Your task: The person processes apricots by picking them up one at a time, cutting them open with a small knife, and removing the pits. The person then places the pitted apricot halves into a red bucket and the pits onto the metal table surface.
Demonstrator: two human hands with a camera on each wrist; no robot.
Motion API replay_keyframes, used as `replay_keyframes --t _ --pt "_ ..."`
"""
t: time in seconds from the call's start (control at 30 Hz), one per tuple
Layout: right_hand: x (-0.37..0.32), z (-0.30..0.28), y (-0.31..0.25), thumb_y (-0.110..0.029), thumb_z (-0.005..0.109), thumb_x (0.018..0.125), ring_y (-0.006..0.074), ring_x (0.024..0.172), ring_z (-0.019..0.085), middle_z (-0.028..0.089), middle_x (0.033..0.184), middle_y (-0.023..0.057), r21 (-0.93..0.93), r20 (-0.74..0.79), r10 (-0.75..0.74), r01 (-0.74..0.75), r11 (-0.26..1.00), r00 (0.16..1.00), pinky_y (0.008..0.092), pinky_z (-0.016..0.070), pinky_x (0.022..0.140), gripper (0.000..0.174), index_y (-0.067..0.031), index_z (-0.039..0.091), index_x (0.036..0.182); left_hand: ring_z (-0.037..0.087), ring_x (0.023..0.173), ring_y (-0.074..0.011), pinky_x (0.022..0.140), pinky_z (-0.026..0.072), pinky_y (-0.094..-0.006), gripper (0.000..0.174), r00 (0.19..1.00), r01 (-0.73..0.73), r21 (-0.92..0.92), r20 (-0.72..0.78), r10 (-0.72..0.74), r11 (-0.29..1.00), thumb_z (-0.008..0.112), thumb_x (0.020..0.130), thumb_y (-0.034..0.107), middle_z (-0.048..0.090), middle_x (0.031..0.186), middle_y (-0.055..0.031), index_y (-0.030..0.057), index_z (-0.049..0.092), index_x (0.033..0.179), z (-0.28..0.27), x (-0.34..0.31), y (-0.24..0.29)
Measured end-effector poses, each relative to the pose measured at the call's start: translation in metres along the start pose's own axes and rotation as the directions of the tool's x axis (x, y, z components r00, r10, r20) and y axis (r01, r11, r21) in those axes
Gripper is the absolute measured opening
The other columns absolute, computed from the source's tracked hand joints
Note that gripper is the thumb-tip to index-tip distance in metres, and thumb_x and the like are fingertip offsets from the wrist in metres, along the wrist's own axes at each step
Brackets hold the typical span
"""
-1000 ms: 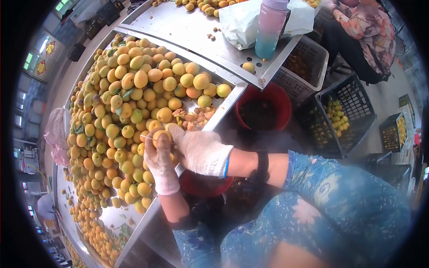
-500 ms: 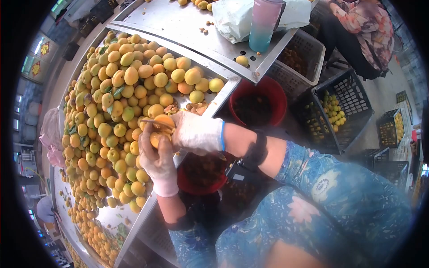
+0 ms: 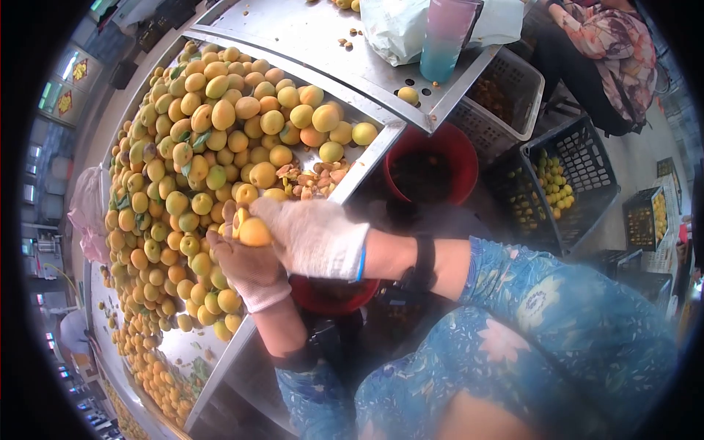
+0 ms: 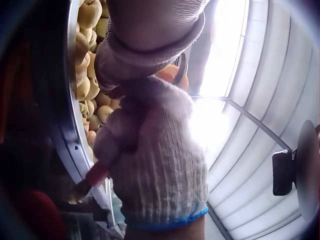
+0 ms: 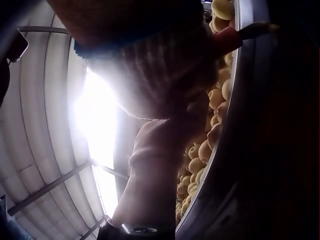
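Both hands wear white knit gloves and meet over the front rim of the metal tray (image 3: 367,165). My left hand (image 3: 246,265) grips an orange-yellow apricot (image 3: 254,232) from below; the same apricot (image 4: 172,75) shows as a sliver in the left wrist view. My right hand (image 3: 312,236), its glove edged in blue, is pressed against the fruit from the right. It grips a knife whose red handle (image 4: 95,175) (image 5: 230,37) sticks out of the fist; the blade is hidden. The big heap of apricots (image 3: 213,139) fills the tray just beyond the hands.
A small pile of pits and scraps (image 3: 312,180) lies at the tray's near corner. Below the hands sits a red basin (image 3: 330,297), and a red bucket (image 3: 429,172) stands further right. A black crate (image 3: 561,180) holds apricots. A pink-blue tumbler (image 3: 447,37) stands on the upper tray near a seated person (image 3: 609,51).
A thin blade lay across the apricot half a second ago; it no longer shows. Both hands have closed tighter together around the fruit and the left hand has turned under it.
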State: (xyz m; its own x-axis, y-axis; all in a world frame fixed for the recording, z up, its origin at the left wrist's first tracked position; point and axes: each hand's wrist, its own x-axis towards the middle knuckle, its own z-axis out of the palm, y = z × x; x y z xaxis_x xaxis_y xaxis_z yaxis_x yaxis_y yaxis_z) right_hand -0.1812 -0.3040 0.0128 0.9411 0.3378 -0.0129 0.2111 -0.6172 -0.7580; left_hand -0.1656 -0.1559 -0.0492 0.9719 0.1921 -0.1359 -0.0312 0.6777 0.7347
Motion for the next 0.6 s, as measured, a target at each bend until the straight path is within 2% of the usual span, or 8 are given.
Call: replay_keyframes --t 0.07,0.13,0.2,0.27,0.3,0.33,0.4,0.6 --pt "-0.004 0.004 -0.006 -0.023 0.059 0.084 0.0371 0.089 0.066 0.068 0.092 0.0185 -0.023 0.068 0.035 -0.034 0.999 0.997 0.0446 0.0522 0.076 0.051 -0.0048 0.043 0.129 0.049 0.117 -0.0293 0.105 0.0376 -0.0431 0.064 0.983 0.181 -0.078 0.028 -0.179 0.98 0.024 0.102 0.047 0.05 0.13 -0.0171 -0.0029 0.034 0.14 0.016 -0.012 0.008" --pt "-0.006 0.006 -0.004 -0.021 0.057 0.084 0.0387 0.087 0.066 0.068 0.097 0.0183 0.1 -0.002 -0.105 0.104 0.989 0.995 0.044 0.0526 0.075 0.059 -0.0053 0.037 0.137 0.048 0.121 -0.0299 0.106 0.0374 -0.0428 0.065 0.99 0.132 0.196 -0.067 -0.121 0.972 0.023 0.102 0.048 0.049 0.134 -0.0186 -0.0029 0.035 0.14 0.024 -0.021 0.012" --pt "0.007 0.021 0.011 -0.016 0.061 0.083 0.0341 0.074 0.067 0.067 0.089 0.0196 0.198 -0.06 -0.17 0.178 0.964 0.984 0.0417 0.0543 0.067 0.06 -0.0059 0.039 0.138 0.062 0.1 -0.0274 0.093 0.0485 -0.0351 0.046 0.972 0.237 -0.206 0.045 -0.232 0.949 0.045 0.099 0.031 0.062 0.115 -0.0119 -0.002 0.039 0.131 0.002 -0.008 0.009" --pt "0.016 0.015 0.008 -0.02 0.066 0.085 0.0219 0.075 0.067 0.067 0.09 0.0135 0.532 -0.437 -0.283 0.499 0.684 0.854 0.0337 0.0547 0.068 0.048 -0.0044 0.051 0.127 0.061 0.098 -0.0262 0.087 0.0509 -0.0355 0.054 0.988 0.151 -0.008 0.033 -0.151 0.988 0.036 0.1 0.04 0.061 0.115 -0.0129 -0.0025 0.039 0.134 0.01 -0.013 0.012" --pt "0.008 -0.003 0.008 -0.023 0.069 0.087 0.0107 0.079 0.063 0.066 0.092 0.0074 0.914 -0.083 -0.042 0.093 0.394 0.996 0.0249 0.0531 0.07 0.039 -0.0037 0.058 0.119 0.061 0.096 -0.025 0.08 0.0532 -0.0359 0.064 0.997 0.061 0.189 0.035 -0.069 0.98 0.026 0.101 0.049 0.059 0.115 -0.0138 -0.0031 0.039 0.136 0.013 -0.015 0.011" --pt "0.021 -0.01 0.007 -0.023 0.06 0.093 0.0078 0.063 0.06 0.063 0.077 0.0044 0.832 -0.381 -0.034 0.359 0.423 0.924 0.0207 0.0504 0.057 0.03 -0.0007 0.058 0.113 0.06 0.068 -0.0172 0.051 0.0499 -0.027 0.06 0.869 0.337 -0.15 0.428 -0.246 0.93 0.028 0.101 0.048 0.062 0.102 -0.0121 -0.0031 0.044 0.13 0.009 -0.005 0.019" --pt "0.007 -0.049 0.012 -0.026 0.054 0.096 0.0089 0.043 0.049 0.053 0.059 0.0012 0.972 -0.185 0.066 0.173 0.156 0.98 0.0221 0.0422 0.041 0.03 0.0023 0.058 0.105 0.052 0.051 -0.0132 0.037 0.039 -0.0243 0.058 0.987 0.144 0.409 0.01 -0.163 0.901 0.031 0.101 0.048 0.063 0.094 -0.013 -0.0027 0.049 0.122 0.036 -0.026 0.016" --pt "0.008 -0.057 0.014 -0.028 0.05 0.098 0.011 0.033 0.037 0.041 0.049 -0.0004 0.922 -0.376 0.215 0.387 -0.014 0.901 0.0253 0.0326 0.031 0.031 0.0018 0.059 0.098 0.049 0.044 -0.0138 0.038 0.0386 -0.0235 0.054 0.974 0.144 0.674 0.031 -0.222 0.724 0.046 0.095 0.051 0.057 0.069 -0.0083 -0.0002 0.058 0.104 0.052 -0.038 0.004"
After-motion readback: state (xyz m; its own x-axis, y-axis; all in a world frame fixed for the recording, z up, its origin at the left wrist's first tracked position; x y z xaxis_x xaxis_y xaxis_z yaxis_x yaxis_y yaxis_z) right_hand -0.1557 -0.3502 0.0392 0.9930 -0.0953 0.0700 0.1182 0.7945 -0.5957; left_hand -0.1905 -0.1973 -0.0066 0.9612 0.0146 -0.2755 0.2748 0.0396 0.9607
